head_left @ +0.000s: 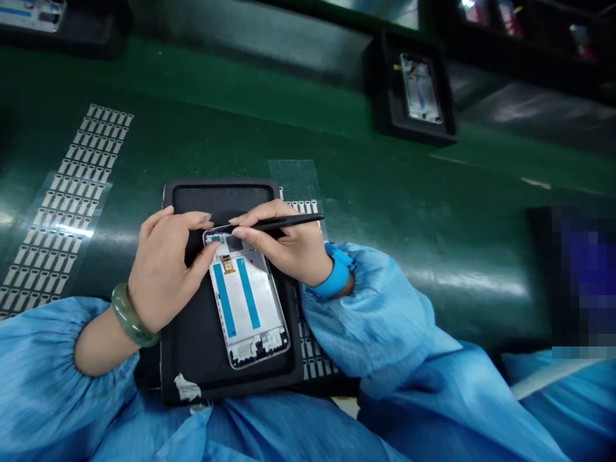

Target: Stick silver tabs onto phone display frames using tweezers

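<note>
A phone frame (246,301), silver with two blue strips and a small gold flex cable (228,264), lies tilted on a black foam tray (192,359). My left hand (166,263) is at the frame's upper left corner, thumb against the side edge and index finger by the top edge. Between thumb and fingers my right hand (283,247) grips a slim black pen-like tool (293,221). The tool's thin tip points left at the frame's top edge; the exact contact is hidden by my fingers.
Left on the green bench (385,212) lies a sheet of small pale stickers (72,199). A similar sheet (310,350) sits partly under the tray. Farther back, another black tray (392,119) holds a phone frame (421,90); one more tray (91,32) stands at the far left.
</note>
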`<state>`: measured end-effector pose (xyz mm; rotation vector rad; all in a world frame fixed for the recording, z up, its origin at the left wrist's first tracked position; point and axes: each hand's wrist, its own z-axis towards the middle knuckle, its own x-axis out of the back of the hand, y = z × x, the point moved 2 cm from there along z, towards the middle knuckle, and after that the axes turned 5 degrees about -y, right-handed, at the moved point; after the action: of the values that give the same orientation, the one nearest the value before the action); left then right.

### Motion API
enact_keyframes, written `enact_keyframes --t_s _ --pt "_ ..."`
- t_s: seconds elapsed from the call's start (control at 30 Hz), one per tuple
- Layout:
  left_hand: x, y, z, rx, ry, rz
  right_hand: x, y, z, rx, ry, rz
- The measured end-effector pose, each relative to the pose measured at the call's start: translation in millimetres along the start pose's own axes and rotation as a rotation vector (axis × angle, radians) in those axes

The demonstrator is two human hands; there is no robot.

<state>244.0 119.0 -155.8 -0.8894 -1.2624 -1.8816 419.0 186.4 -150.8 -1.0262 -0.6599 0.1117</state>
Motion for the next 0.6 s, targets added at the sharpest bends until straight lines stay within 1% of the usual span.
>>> enact_keyframes --t_s 0.27,0.6 --pt "0.6 0.8 0.5 0.011 -0.014 0.008 -2.6 0.5 -1.0 -0.025 0.006 -0.027" --pt "0.3 0.4 0.4 0.006 -0.013 -0.007 -2.9 0.9 -1.4 0.017 0.049 -0.023"
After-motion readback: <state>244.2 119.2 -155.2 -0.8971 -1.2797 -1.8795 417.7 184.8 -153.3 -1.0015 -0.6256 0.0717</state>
